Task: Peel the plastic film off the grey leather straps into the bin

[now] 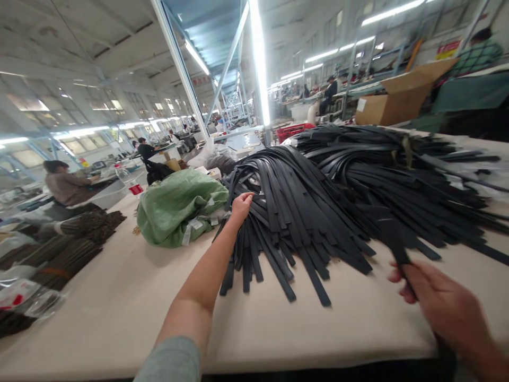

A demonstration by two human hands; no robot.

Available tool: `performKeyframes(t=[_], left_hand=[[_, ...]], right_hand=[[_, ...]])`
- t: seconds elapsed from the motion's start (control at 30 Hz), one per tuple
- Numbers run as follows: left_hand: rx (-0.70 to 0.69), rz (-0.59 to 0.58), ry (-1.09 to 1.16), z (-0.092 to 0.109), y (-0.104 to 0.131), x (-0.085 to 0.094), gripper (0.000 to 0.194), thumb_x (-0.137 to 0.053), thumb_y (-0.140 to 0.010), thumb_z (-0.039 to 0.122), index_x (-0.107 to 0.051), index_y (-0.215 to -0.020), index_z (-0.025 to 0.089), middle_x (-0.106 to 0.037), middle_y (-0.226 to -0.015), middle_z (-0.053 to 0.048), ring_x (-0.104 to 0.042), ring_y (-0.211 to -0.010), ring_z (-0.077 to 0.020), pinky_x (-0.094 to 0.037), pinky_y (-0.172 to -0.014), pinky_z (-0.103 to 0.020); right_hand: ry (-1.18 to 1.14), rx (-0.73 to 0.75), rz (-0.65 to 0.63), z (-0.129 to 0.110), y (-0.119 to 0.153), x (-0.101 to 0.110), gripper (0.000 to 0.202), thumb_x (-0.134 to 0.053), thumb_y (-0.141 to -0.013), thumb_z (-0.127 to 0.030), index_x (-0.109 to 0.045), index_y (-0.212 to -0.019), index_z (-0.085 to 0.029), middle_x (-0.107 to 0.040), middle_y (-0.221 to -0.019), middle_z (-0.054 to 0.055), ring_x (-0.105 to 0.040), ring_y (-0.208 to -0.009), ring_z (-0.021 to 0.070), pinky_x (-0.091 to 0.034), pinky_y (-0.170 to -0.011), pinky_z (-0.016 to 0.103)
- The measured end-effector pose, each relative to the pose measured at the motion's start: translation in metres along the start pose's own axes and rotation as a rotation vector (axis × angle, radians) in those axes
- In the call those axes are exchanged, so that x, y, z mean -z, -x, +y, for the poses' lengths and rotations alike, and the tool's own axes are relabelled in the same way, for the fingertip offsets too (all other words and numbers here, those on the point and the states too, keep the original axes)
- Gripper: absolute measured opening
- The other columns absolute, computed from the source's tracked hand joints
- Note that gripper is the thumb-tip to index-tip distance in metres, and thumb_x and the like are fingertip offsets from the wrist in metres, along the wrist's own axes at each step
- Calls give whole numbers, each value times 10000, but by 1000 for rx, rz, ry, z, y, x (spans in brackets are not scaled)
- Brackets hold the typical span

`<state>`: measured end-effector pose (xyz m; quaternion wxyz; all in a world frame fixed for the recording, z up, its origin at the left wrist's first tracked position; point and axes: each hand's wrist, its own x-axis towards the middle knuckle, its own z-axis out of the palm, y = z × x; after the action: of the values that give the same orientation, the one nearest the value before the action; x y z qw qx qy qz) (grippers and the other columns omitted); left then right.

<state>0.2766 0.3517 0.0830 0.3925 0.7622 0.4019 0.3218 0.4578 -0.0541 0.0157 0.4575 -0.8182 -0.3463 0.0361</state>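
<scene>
Pulling the black strip (393,240) gripped by the right hand (441,297) could drag overlapping strips from the heap (290,191) on the bench (135,307); the left hand (240,208) is closed at the heap, contents indeterminable.

Your black strips (290,185): smooth, softly glossy
Left of them, you see a creased, cloth-like green sack (177,207); behind them, a matt cardboard carton (403,103).

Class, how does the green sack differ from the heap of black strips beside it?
The green sack is one rounded, crumpled mass; the heap of black strips fans out in many long, flat bands. The heap spreads wider than the sack. Both lie on the table.
</scene>
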Motion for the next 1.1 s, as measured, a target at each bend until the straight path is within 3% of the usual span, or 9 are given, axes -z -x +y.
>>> performKeyframes(t=[0.17, 0.3, 0.4, 0.53, 0.7, 0.83, 0.97, 1.1], left_hand=[[-12, -57, -256, 10, -60, -31, 172, -623, -816, 194, -749, -923, 145, -704, -1176, -164, -563, -1219, -299, -405, -1006, -367], [60, -166, -368, 10, -96, -42, 94, -787, -623, 147, -706, -667, 128, -735, -979, -185, -592, -1147, -350, -428, -938, -356], [93, -241, -377, 8, -108, -43, 173, -827, -627, 183, -659, -625, 139, -717, -803, -89, -652, -947, -264, -474, -831, -325], [125, -252, -284, 2, -98, -43, 204, -700, -840, 289, -632, -729, 132, -620, -686, 23, -581, -629, -127, -495, -639, -286], [177, -175, 13, -1, -77, -42, 188, -751, -781, 286, -654, -745, 129, -534, -543, 41, -403, -433, -67, -328, -450, -221], [202, -84, 246, 8, -70, -34, 257, -778, -743, 355, -663, -786, 129, -540, -525, 31, -430, -436, -70, -299, -433, -211], [172, -3, 432, 23, -70, -15, 288, -769, -744, 394, -641, -796, 141, -574, -577, 26, -508, -506, -78, -348, -459, -189], [142, -12, 557, 33, -53, 8, 314, -807, -691, 396, -628, -768, 150, -617, -639, 19, -560, -573, -85, -438, -526, -184]], right_hand=[[-2, -55, -140, -6, -5, -42, 373, -434, -862, -546, -632, -725, -261, -568, -455, 3, -564, -396, 210, -468, -467, 350], [-70, -127, -179, 0, -9, -40, 402, -427, -889, -550, -641, -753, -238, -563, -439, 0, -541, -377, 184, -439, -417, 301], [-95, -132, -173, 4, -9, -38, 410, -435, -882, -559, -638, -728, -238, -545, -414, -3, -530, -363, 181, -440, -407, 294], [-131, -150, -143, 5, -9, -42, 419, -446, -870, -566, -643, -703, -236, -568, -433, 11, -535, -363, 180, -431, -389, 290], [-188, -120, -154, -2, -10, -39, 411, -461, -872, -556, -641, -720, -219, -604, -487, 19, -536, -387, 164, -445, -410, 278], [-178, -111, -163, -3, -8, -38, 431, -438, -893, -556, -628, -709, -216, -563, -453, -1, -526, -389, 155, -431, -418, 265], [-185, -104, -163, -3, -8, -38, 424, -441, -892, -555, -628, -722, -214, -585, -476, 4, -530, -397, 157, -439, -430, 270], [-179, -94, -159, -2, -9, -39, 414, -443, -884, -549, -627, -723, -215, -591, -479, 10, -534, -398, 159, -441, -431, 275]])
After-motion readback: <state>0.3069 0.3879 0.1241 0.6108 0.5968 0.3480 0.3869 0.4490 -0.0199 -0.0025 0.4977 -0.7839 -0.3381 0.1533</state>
